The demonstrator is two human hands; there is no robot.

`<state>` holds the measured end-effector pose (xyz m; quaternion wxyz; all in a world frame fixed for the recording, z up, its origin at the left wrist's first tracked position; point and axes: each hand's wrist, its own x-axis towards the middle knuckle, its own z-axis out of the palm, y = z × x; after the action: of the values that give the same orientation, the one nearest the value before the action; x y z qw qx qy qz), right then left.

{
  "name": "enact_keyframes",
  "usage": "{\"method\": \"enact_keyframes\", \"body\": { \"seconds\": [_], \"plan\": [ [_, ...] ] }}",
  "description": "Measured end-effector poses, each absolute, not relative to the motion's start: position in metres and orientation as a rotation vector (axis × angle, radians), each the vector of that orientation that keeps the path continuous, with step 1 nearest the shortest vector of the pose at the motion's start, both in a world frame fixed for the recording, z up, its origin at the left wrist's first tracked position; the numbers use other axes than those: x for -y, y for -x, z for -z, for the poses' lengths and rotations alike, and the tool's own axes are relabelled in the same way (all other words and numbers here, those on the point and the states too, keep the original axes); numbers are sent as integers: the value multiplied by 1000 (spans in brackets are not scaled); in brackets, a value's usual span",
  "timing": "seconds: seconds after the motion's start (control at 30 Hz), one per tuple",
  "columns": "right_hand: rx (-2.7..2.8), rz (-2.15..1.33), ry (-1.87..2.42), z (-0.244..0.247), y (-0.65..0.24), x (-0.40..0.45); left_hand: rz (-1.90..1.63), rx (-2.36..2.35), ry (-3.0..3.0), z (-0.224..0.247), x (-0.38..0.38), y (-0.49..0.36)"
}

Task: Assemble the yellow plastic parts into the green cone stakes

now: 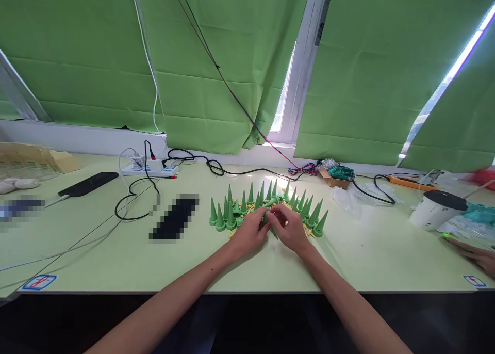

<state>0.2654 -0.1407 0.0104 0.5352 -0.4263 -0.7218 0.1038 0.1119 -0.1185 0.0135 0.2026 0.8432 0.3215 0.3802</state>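
Observation:
Several green cones stand upright in a cluster on the pale table, with small yellow pieces among them. In front of the cluster, my left hand is closed around a green piece, mostly hidden by the fingers. My right hand meets it from the right, its fingers pinched together at the same piece. Both hands hover at the cluster's front edge, fingertips touching or nearly so.
A power strip and black cables lie at the back. Left are a black slab and a blurred dark rectangle. At right stand a lidded white cup and another person's hand.

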Motion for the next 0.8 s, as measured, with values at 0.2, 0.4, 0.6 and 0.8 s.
{"method": "enact_keyframes", "body": {
  "seconds": [0.2,0.4,0.6,0.8],
  "plan": [
    [1778,-201,1000,-8,-265,140,-1044,-900,-2333,-12,118,-112],
    [1796,-149,996,-3,-266,137,-1054,-914,-2358,-12,117,-113],
    [1807,-115,992,-2,-267,137,-1030,-932,-2372,-12,116,-112],
    [1815,-108,987,-1,-268,136,-1000,-945,-2381,-11,116,-111]
  ]
}}
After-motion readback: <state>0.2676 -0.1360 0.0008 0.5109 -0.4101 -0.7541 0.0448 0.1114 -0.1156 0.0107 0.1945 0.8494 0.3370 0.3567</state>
